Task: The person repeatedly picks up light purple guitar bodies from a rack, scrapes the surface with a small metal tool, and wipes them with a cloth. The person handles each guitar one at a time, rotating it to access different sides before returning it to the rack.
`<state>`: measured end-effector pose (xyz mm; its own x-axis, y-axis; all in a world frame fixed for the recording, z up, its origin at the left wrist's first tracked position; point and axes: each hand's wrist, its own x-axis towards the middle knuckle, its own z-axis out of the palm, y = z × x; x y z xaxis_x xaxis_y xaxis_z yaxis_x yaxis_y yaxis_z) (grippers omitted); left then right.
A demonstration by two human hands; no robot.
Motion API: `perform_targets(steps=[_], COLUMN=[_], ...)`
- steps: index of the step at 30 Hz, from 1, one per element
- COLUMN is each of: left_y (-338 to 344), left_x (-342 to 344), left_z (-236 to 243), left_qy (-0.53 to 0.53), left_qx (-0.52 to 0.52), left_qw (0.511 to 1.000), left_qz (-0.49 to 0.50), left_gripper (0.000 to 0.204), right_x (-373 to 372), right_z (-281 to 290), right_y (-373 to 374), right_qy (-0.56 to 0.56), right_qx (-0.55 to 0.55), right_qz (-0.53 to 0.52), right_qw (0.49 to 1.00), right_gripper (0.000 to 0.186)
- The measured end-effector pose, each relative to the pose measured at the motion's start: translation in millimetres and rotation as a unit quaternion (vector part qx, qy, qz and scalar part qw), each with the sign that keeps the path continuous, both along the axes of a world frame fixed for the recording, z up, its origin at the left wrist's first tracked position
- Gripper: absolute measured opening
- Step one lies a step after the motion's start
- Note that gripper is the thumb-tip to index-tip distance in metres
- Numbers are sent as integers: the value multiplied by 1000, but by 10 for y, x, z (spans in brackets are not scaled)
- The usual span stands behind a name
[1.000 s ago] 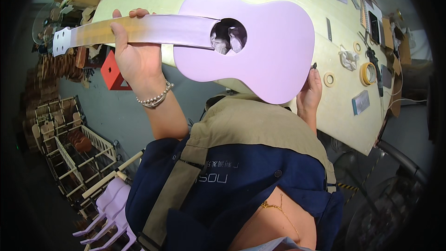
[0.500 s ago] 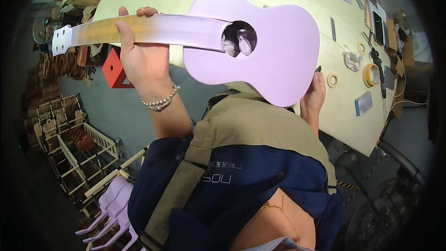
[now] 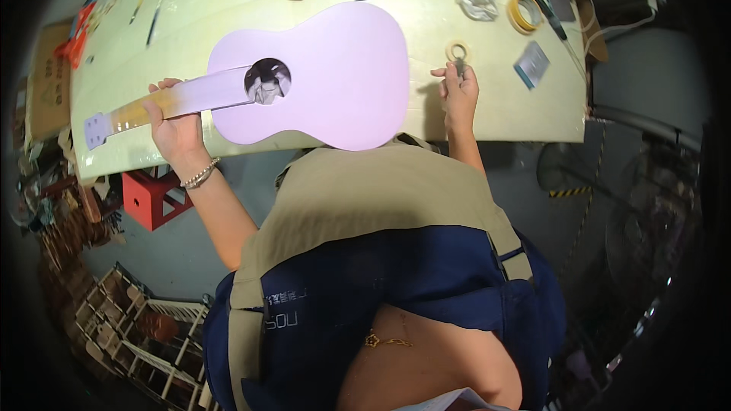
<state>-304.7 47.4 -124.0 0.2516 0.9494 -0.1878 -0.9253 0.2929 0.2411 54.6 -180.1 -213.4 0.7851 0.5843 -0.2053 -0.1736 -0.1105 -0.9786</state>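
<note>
A lilac ukulele [image 3: 343, 84] without strings lies across the near side of the table, its body toward the right and its headstock [image 3: 96, 131] at the left. Crumpled white paper [image 3: 268, 94] fills part of the sound hole. Bare yellowish wood shows along part of the neck. My left hand [image 3: 177, 129] is closed around that neck, thumb in front. To the right of the body, my right hand [image 3: 460, 103] pinches a small dark piece [image 3: 458, 66] whose kind is unclear. Just beyond its fingertips is a small tape roll [image 3: 458, 43].
A larger yellow tape roll [image 3: 513, 17], a crumpled white wad [image 3: 478, 6] and a grey-blue pad [image 3: 531, 65] sit on the table's right side. A black corded tool [image 3: 537, 7] lies behind them. Below the table's left edge stands a red stool [image 3: 148, 202].
The ukulele has come down over the near table edge, its neck now slanting down leftward. My right hand has moved away from the body's end, still pinching the dark piece. The view has shifted.
</note>
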Motion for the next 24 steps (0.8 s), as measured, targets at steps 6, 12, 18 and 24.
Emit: perform_targets(steps=[6,12,18,24], left_y=[192,22,-468,-757], left_x=[133,287,669,1316], left_z=[-1016,-891,-407,281], left_qy=[18,413,667,589], left_qx=[-37,-169,213,446], left_qw=[998,895,707,666], left_qz=[-52,-3,97,-104], left_gripper=[27,39,20,20], right_x=[336,431,-93,-547], right_z=[-129,-374,433,994], right_y=[-64,241,432,445], right_qy=[-433,-512,-84,-138], right_qx=[-230,-350,36,95], right_qz=[-43,-46,103,329], right_qw=[871,783,990,929], right_gripper=[28,35,18,21])
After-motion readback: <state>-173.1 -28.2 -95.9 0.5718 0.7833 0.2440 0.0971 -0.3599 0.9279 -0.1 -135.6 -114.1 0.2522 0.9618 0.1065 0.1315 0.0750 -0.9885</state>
